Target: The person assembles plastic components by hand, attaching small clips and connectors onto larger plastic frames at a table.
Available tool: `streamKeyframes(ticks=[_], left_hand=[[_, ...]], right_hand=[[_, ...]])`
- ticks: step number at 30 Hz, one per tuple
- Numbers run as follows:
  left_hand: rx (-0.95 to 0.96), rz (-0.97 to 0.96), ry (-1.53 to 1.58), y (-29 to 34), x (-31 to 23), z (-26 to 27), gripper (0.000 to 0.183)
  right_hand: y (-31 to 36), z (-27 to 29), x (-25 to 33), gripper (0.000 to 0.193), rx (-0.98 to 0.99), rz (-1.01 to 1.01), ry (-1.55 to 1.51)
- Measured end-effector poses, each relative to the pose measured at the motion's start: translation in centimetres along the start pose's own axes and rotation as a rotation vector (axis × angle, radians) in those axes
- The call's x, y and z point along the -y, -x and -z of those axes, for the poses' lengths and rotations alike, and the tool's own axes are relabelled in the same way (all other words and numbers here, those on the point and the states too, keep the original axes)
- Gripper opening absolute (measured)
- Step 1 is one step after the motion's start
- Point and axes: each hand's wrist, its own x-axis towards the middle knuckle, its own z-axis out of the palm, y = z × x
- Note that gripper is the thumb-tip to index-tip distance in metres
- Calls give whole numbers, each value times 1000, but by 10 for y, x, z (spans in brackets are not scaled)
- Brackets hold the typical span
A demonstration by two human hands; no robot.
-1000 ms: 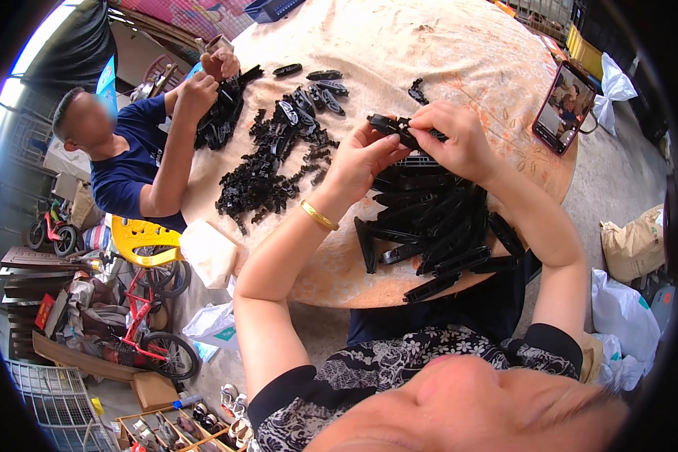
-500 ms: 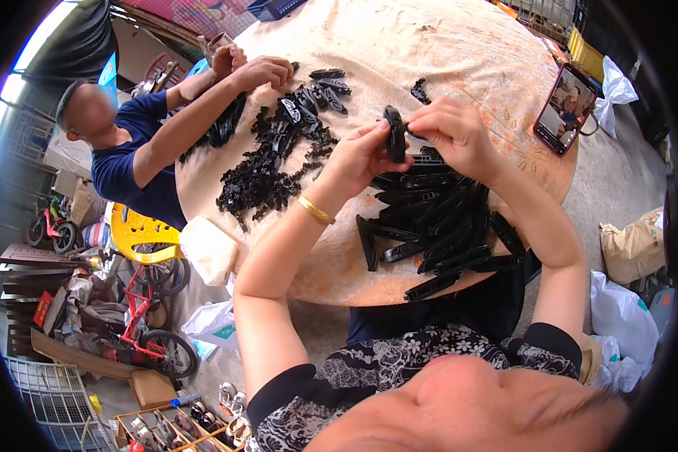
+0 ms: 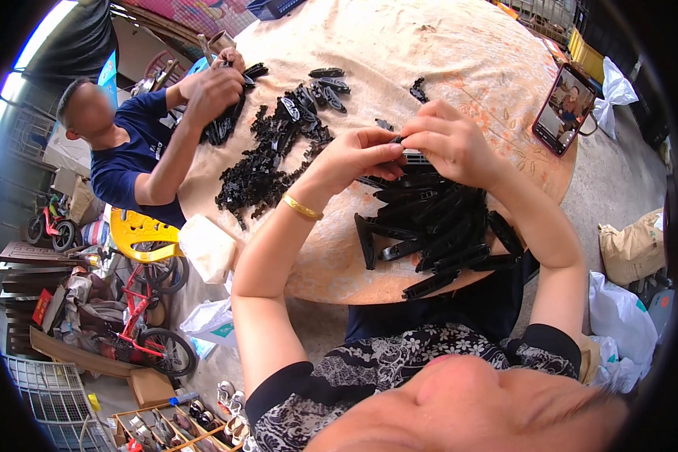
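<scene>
My left hand [image 3: 363, 157], with a gold bangle at its wrist, is closed in a pinch over the table. A black plastic piece [image 3: 397, 139] shows between its fingertips, mostly hidden by the fingers. The fingers of my right hand [image 3: 450, 145] are pinched on the same piece from the other side, fingertips meeting those of the left. Under and in front of my hands lies a heap of long black plastic pieces [image 3: 437, 218]. A small dark part [image 3: 384, 124] rests on the cloth just beyond the left fingers.
Small black parts [image 3: 256, 184] are piled at left on the cloth-covered round table [image 3: 490, 53]. Across from it, a co-worker's hands [image 3: 222, 83] handle black pieces. A phone [image 3: 566, 109] stands at the right edge. A yellow chair [image 3: 139, 237] is at left.
The black piece between my hands has turned from upright to mostly hidden, and my fingertips have come together on it. The co-worker's hands have drawn back from the pile toward their body.
</scene>
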Motion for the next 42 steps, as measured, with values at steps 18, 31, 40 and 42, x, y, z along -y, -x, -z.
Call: streamKeyframes(ticks=[18,31,40,42], left_hand=[[-215,-627,-985,2,6,-28,32],[-815,-413,-1831,-13,18,124,25],[-874,-780,-1538,-18,2,73,24],[-697,-501,-556,-22,-3,55,22]], right_hand=[[7,6,-43,24,-5,-732,-870],[30,-20,-76,18,222,-684,333],[24,-18,-58,15,33,-778,46],[25,-21,-54,12,-126,-704,-232]])
